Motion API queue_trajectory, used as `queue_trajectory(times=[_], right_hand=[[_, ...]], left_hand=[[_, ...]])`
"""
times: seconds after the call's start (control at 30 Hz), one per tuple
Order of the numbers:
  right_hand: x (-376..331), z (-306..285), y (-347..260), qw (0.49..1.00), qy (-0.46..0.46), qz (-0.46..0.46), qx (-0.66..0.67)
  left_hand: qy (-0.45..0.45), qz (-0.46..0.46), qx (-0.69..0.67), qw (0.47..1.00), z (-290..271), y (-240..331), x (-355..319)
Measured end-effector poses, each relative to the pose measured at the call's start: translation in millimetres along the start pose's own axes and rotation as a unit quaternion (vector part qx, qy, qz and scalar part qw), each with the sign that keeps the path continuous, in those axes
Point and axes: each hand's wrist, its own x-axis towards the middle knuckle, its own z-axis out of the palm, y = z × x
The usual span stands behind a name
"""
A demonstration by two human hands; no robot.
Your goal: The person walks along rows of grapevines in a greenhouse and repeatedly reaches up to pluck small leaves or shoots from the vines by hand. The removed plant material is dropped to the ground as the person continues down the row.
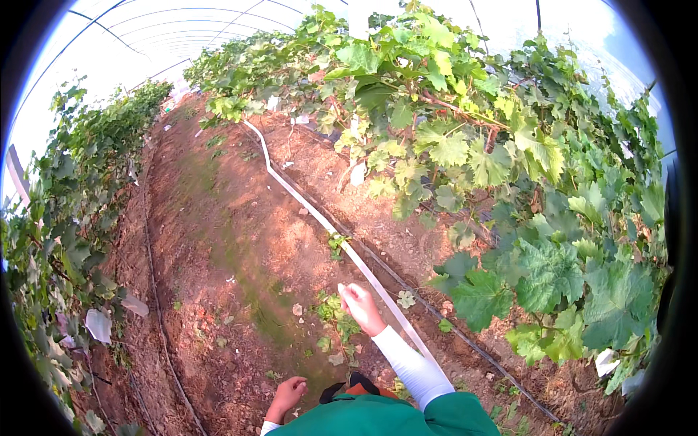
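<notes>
My right hand (360, 307) reaches forward over the soil in a white sleeve, its fingers curled into a closed shape. Whatever those fingers hold, if anything, is hidden. Just left of it, a small leafy green plant (333, 311) grows low on the ground. On its other side runs a flat white hose (320, 215). My left hand (289, 394) hangs low near my body, loosely closed, and I see nothing in it. Several shoots of the grapevine (476, 149) lean out on the right, apart from both hands.
A second row of vines (65, 218) lines the left side. Thin black pipes lie along the soil, one at the left (151, 254) and one beside the hose (407, 287). White paper bags (98, 325) hang among the leaves. A hooped plastic roof (196, 25) arches overhead.
</notes>
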Motion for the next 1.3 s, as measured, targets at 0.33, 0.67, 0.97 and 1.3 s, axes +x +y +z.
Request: queue_trajectory(times=[0.33,0.67,0.97,1.3], right_hand=[[186.0,-87.1,-291.4,0.907,0.219,-0.305,0.192],[224.5,-103.7,-324.2,0.917,0.246,-0.307,0.074],[223.7,-107.9,-386.2,0.71,0.383,-0.525,-0.27],[216.8,-113.9,-412.5,0.485,0.226,-0.506,-0.677]], left_hand=[[-0.031,-0.007,-0.05,0.998,9.0,42.3,56.4],[-0.059,-0.045,-0.074,0.995,-1.0,6.6,92.6],[-0.062,0.05,-0.012,0.997,-35.1,37.9,146.0],[-0.091,0.034,-0.047,0.994,-53.5,29.6,159.3]])
